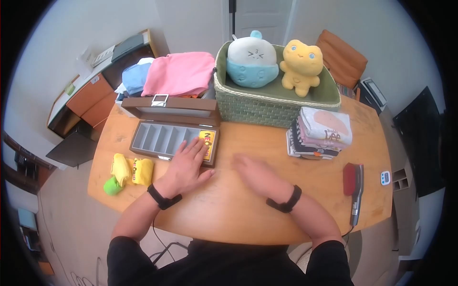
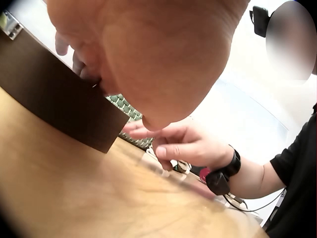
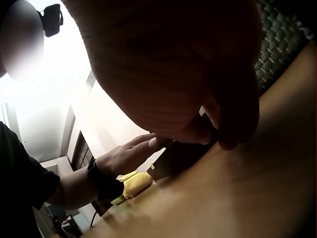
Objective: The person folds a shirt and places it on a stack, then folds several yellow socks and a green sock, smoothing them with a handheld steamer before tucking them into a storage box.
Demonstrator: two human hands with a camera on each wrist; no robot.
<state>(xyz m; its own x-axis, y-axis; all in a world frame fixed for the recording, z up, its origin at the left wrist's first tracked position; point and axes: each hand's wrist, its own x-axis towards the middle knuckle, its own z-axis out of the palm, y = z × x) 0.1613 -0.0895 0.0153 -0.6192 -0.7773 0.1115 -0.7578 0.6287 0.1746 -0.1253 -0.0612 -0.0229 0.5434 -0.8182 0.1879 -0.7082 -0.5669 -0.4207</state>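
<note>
ok, yellow packet point(image 1: 208, 148) sits in the box point(image 1: 217, 143), right end; left hand point(image 1: 187, 164) over it, fingers straight, nearly together. right hand point(image 1: 257, 175) just right of box, fingers loose, empty. packet's probably light, soft, slick; pinch its edges.

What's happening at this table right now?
A person has their left hand over an open brown compartment box, fingers extended over a folded yellow item with lettering in the right-end compartment. Their right hand, blurred, is above the wooden table beside the box, with nothing visible in it. Yellow and green bundles lie left of the box, and a green woven basket with two plush toys stands behind.
</note>
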